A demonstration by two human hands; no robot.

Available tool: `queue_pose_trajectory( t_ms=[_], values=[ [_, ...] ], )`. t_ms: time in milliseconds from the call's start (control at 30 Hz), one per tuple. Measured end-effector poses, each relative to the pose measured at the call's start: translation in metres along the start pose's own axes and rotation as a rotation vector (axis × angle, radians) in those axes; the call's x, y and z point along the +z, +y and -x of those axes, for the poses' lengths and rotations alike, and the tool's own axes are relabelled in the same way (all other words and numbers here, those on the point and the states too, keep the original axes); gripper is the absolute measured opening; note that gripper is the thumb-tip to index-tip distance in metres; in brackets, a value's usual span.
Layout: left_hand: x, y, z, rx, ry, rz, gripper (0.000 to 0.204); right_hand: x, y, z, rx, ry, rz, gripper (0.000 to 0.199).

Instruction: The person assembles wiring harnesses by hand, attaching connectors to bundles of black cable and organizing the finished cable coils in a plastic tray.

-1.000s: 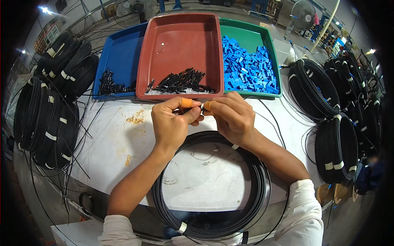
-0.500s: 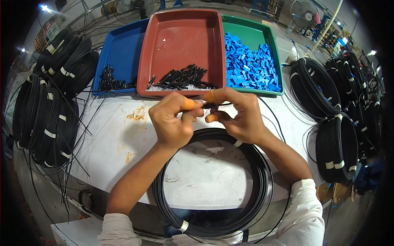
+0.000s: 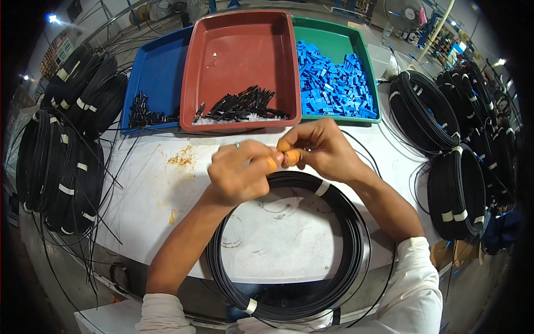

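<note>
My left hand [image 3: 240, 171] and my right hand [image 3: 325, 149] meet fingertip to fingertip above the table, orange finger covers on both. A thin black cable [image 3: 364, 149] runs out from behind my right hand, whose fingers pinch its end. My left fingers are closed against the right fingertips; what lies between them is hidden. Below the hands sits a large coil of black cable [image 3: 216, 250], bound with pale tape, overhanging the table's near edge.
Across the back stand a blue tray [image 3: 158, 61] with small black parts, a red tray [image 3: 245, 55] with slim black pieces, and a green tray [image 3: 339, 34] of blue clips. Taped black cable coils [image 3: 61, 167] stack at left, with more coils [image 3: 456, 192] at right. Loose cable ends hang at left.
My left hand has rolled over, bringing its back and a ring into view. The black piece between the fingertips is now covered. The view has shifted slightly.
</note>
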State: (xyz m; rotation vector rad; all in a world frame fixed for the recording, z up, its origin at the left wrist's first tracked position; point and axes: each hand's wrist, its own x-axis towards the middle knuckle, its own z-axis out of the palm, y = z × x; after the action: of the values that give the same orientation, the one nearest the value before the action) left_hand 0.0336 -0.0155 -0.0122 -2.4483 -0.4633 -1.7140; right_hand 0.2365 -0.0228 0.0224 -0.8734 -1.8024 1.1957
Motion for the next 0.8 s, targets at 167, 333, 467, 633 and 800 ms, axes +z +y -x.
queue_pose_trajectory(
  t_ms=[167,333,467,633,800],
  values=[
    [0.005,0.008,-0.009,-0.585,0.188,0.264,0.014,0.013,0.01,-0.001,-0.471,0.324,0.435,0.025],
    [0.009,0.02,-0.011,-0.825,0.244,0.419,0.017,0.015,0.013,0.001,-0.75,0.396,0.744,0.041],
    [0.003,0.004,-0.007,-0.187,0.092,0.087,0.019,0.017,0.005,0.005,-0.342,0.288,0.321,0.02],
    [-0.005,-0.002,-0.001,0.145,-0.013,0.015,0.016,-0.005,-0.003,0.002,0.148,-0.103,-0.095,0.009],
    [-0.004,-0.002,-0.007,-0.247,0.128,0.14,0.016,0.009,0.01,-0.003,-0.315,0.156,0.156,0.02]
  ],
)
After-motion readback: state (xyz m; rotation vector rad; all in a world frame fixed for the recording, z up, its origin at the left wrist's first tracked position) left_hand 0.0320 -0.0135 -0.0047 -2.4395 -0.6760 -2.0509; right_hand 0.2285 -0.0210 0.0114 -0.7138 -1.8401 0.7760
